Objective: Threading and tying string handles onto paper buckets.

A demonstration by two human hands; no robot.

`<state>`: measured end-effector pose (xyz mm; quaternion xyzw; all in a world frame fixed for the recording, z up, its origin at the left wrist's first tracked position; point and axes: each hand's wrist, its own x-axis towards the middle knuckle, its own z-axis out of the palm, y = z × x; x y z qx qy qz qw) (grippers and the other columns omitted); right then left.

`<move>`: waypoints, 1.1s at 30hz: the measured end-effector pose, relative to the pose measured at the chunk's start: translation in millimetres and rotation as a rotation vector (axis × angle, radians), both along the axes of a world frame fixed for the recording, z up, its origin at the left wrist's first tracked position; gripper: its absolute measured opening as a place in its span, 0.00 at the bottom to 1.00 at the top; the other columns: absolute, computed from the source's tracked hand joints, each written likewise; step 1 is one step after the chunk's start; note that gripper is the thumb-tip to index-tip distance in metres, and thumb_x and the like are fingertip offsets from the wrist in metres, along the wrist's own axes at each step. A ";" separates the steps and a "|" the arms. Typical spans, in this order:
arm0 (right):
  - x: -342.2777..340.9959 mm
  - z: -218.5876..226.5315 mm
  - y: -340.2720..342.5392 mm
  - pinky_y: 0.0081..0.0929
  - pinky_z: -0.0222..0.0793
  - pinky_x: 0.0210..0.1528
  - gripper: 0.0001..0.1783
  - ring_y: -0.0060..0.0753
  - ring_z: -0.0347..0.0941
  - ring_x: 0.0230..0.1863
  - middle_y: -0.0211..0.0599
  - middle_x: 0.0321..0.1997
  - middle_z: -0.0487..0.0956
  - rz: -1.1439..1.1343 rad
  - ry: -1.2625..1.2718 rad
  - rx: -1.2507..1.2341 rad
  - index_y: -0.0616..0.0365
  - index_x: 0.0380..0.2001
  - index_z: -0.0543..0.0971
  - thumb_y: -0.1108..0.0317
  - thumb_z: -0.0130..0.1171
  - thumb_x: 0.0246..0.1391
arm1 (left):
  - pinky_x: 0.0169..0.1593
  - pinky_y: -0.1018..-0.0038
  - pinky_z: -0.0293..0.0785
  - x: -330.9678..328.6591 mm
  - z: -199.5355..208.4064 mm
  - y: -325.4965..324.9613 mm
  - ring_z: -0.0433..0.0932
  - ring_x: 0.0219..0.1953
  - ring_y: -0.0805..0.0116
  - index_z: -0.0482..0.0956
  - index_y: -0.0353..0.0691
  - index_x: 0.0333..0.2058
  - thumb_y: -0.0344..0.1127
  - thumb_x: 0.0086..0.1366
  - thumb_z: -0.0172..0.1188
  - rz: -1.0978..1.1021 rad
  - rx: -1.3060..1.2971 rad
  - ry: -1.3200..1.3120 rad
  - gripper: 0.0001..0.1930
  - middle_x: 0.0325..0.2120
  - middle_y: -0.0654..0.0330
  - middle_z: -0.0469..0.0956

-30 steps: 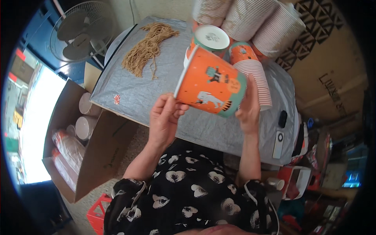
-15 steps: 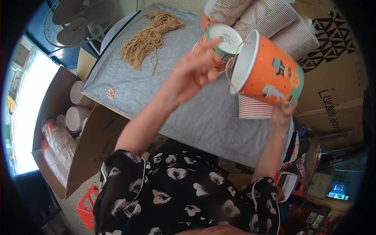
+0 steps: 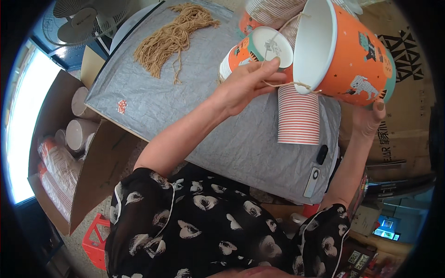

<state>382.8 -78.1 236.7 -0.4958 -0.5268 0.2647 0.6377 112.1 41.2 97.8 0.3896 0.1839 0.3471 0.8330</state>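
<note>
Tilted on its side above the table's right part is a large orange paper bucket [image 3: 345,55] with a green base, a white rim and printed figures. My right hand [image 3: 368,120] holds it from beneath, near the base. A thin twine handle [image 3: 285,85] runs from the rim to my left hand [image 3: 252,83], whose fingers are closed around it. Just beyond my left hand an upside-down stack of similar orange cups [image 3: 243,53] shows its white base. Below the bucket lies a stack of red-and-white striped cups [image 3: 299,116].
A bundle of tan twine [image 3: 174,39] lies on the grey-covered table [image 3: 222,134]. More wrapped cup stacks [image 3: 271,11] fill the back. A cutter [image 3: 311,181] and a black object [image 3: 322,154] are near the right edge. An open carton [image 3: 104,162] with cups stands left; a fan [image 3: 83,21] is behind.
The bucket has moved right and nearer to my view. My left hand, earlier raised apart from the bucket, now holds its twine handle. The cutter has come into sight.
</note>
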 end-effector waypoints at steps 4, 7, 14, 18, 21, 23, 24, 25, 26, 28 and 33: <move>-16.9 13.6 10.1 0.44 0.65 0.64 0.52 0.37 0.69 0.63 0.38 0.63 0.70 -0.012 -0.299 -0.075 0.60 0.66 0.63 0.44 0.72 0.43 | 0.50 0.76 0.81 -7.2 -5.5 34.7 0.83 0.45 0.67 0.77 0.34 0.38 0.37 0.72 0.56 -0.018 -0.183 -0.398 0.11 0.40 0.53 0.82; -38.9 14.5 28.0 0.35 0.62 0.66 0.52 0.36 0.68 0.62 0.45 0.60 0.71 -0.048 -0.422 -0.036 0.69 0.65 0.62 0.50 0.70 0.44 | 0.32 0.85 0.76 -21.9 -3.6 72.7 0.76 0.30 0.79 0.72 0.32 0.42 0.33 0.73 0.54 -0.077 -0.273 -0.652 0.08 0.28 0.65 0.75; -44.0 6.0 80.1 0.34 0.59 0.68 0.50 0.39 0.64 0.68 0.48 0.67 0.68 -0.001 -0.615 -0.155 0.66 0.67 0.63 0.53 0.70 0.44 | 0.15 0.89 0.52 -3.6 -41.1 142.8 0.56 0.16 0.86 0.69 0.37 0.39 0.32 0.75 0.49 -0.101 -0.340 -0.541 0.05 0.18 0.74 0.59; -37.8 3.0 113.3 0.36 0.56 0.70 0.50 0.40 0.63 0.69 0.47 0.68 0.67 0.061 -0.704 -0.283 0.64 0.68 0.63 0.49 0.68 0.46 | 0.13 0.89 0.49 3.5 -59.2 156.1 0.57 0.14 0.86 0.66 0.42 0.33 0.31 0.72 0.51 0.029 -0.356 -0.410 0.07 0.17 0.73 0.62; -80.7 15.6 113.5 0.32 0.65 0.64 0.52 0.39 0.69 0.61 0.47 0.65 0.70 0.060 -0.669 -0.384 0.65 0.69 0.61 0.58 0.73 0.43 | 0.12 0.89 0.46 6.6 -77.3 162.7 0.55 0.12 0.86 0.63 0.50 0.27 0.32 0.71 0.52 0.057 -0.371 -0.379 0.12 0.16 0.74 0.61; -80.9 8.0 121.4 0.31 0.66 0.63 0.51 0.38 0.69 0.61 0.46 0.62 0.72 0.128 -0.636 -0.380 0.66 0.67 0.62 0.62 0.75 0.40 | 0.13 0.90 0.51 2.8 -78.0 150.5 0.59 0.16 0.87 0.69 0.33 0.43 0.30 0.72 0.53 0.073 -0.472 -0.334 0.06 0.20 0.70 0.65; -84.3 6.2 123.9 0.31 0.66 0.63 0.51 0.36 0.70 0.60 0.45 0.60 0.73 0.150 -0.635 -0.393 0.65 0.65 0.64 0.63 0.76 0.38 | 0.13 0.90 0.51 1.4 -83.3 149.5 0.59 0.16 0.87 0.69 0.33 0.43 0.30 0.72 0.53 0.075 -0.477 -0.327 0.06 0.20 0.70 0.65; -88.7 3.2 126.1 0.31 0.66 0.63 0.51 0.36 0.70 0.60 0.45 0.60 0.73 0.151 -0.629 -0.397 0.65 0.65 0.64 0.63 0.76 0.38 | 0.13 0.90 0.51 0.9 -90.1 147.3 0.59 0.15 0.87 0.69 0.34 0.41 0.29 0.71 0.54 0.083 -0.482 -0.291 0.05 0.21 0.70 0.66; -93.3 0.2 128.6 0.30 0.66 0.63 0.51 0.36 0.70 0.60 0.45 0.59 0.73 0.168 -0.616 -0.412 0.65 0.65 0.64 0.62 0.77 0.37 | 0.13 0.89 0.50 0.5 -96.9 145.4 0.59 0.15 0.87 0.70 0.35 0.38 0.28 0.70 0.55 0.091 -0.487 -0.257 0.04 0.21 0.69 0.68; -97.8 -6.1 132.9 0.30 0.66 0.63 0.51 0.36 0.70 0.59 0.44 0.59 0.74 0.184 -0.600 -0.431 0.64 0.64 0.65 0.61 0.77 0.36 | 0.13 0.89 0.50 0.6 -110.3 141.6 0.60 0.15 0.87 0.70 0.36 0.37 0.28 0.70 0.56 0.105 -0.480 -0.202 0.04 0.21 0.69 0.68; -100.3 -27.3 140.4 0.31 0.66 0.61 0.51 0.37 0.71 0.58 0.45 0.56 0.75 0.107 -0.863 -0.363 0.63 0.61 0.67 0.59 0.79 0.33 | 0.14 0.89 0.50 0.0 -129.7 135.9 0.60 0.16 0.86 0.71 0.37 0.35 0.30 0.69 0.59 0.172 -0.459 -0.055 0.06 0.20 0.68 0.69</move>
